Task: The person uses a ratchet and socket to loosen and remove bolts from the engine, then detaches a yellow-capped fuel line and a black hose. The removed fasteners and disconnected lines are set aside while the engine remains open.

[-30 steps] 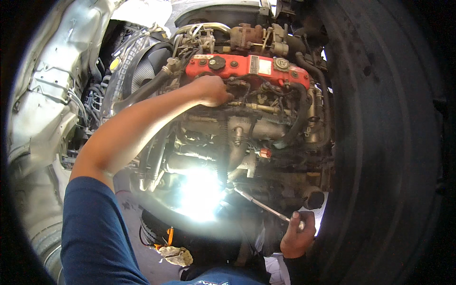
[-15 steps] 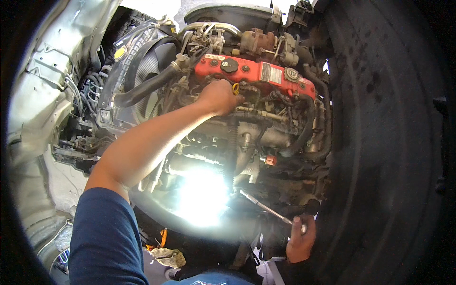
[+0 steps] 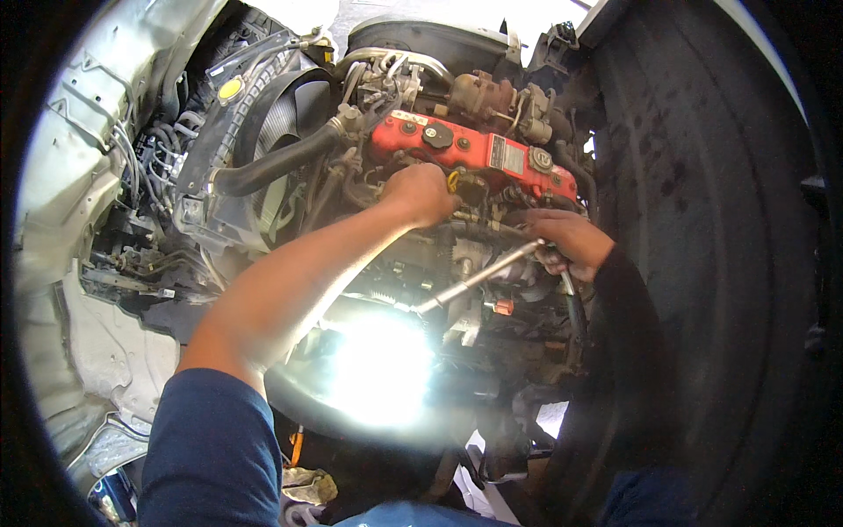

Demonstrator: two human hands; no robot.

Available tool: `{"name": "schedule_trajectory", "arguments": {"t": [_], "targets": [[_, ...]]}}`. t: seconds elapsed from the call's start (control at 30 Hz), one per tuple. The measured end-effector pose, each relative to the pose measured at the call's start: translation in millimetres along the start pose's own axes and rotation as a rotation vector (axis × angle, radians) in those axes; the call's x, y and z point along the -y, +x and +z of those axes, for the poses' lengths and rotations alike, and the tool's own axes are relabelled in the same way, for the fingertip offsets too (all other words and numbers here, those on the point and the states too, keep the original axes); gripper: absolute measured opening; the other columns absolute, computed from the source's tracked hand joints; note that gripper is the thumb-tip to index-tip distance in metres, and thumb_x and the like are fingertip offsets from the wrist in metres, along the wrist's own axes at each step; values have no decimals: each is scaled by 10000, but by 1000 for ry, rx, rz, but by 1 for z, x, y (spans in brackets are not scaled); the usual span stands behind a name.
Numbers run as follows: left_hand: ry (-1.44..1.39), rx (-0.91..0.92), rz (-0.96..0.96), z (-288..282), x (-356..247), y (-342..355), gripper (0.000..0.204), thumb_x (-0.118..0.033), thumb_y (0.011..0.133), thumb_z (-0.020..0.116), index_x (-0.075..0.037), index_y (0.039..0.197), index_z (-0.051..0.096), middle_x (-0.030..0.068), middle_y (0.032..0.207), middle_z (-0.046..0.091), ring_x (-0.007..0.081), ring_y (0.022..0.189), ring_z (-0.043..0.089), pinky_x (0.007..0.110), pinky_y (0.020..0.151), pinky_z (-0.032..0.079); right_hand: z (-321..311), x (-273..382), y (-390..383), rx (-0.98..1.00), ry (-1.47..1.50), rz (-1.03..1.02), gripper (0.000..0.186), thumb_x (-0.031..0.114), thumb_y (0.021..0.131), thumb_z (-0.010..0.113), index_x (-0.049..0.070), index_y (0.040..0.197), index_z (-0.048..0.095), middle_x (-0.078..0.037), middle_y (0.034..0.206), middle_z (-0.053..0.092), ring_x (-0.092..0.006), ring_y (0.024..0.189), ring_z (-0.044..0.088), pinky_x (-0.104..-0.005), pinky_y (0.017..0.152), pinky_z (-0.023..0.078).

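Working over eng. (image 3: 479, 149), R fingers (image 3: 549, 216) clamped on bar (image 3: 481, 278), L fingers (image 3: 446, 209) unclear, dk panel (image 3: 694, 237)

A slim, straight silver bar (image 3: 481, 277) slanted over the red-topped engine (image 3: 474, 147), its bare end toward eight o'clock, its gripped end toward two. Toward twelve from the bar stood a small yellow ring (image 3: 453, 182).
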State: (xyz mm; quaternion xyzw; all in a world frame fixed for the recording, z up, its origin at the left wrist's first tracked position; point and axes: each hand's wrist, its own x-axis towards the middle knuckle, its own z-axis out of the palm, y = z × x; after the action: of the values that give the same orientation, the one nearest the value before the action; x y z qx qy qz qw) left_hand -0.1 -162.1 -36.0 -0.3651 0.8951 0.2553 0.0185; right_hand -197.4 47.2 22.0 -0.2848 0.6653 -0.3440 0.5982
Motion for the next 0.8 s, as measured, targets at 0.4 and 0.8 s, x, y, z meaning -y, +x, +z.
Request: {"name": "schedule_trajectory", "arguments": {"t": [0.4,0.8], "targets": [[-62,61,-51,-2,-2,5,298,-247,881,744,-7,1047,805,254,1165,770,407,1123,743,495,970,595,22,28,28,126,-966,-59,514,255,989,597,25,1448,619,-160,1484,585,-246,935,742,-362,804,608],[19,62,58,0,1,9,348,-302,908,737,9,1051,802,269,1136,765,430,1101,740,501,970,590,35,48,45,173,-1527,-16,703,270,917,583,127,1600,499,-279,1328,684,-376,1142,733,-459,995,566]]}}
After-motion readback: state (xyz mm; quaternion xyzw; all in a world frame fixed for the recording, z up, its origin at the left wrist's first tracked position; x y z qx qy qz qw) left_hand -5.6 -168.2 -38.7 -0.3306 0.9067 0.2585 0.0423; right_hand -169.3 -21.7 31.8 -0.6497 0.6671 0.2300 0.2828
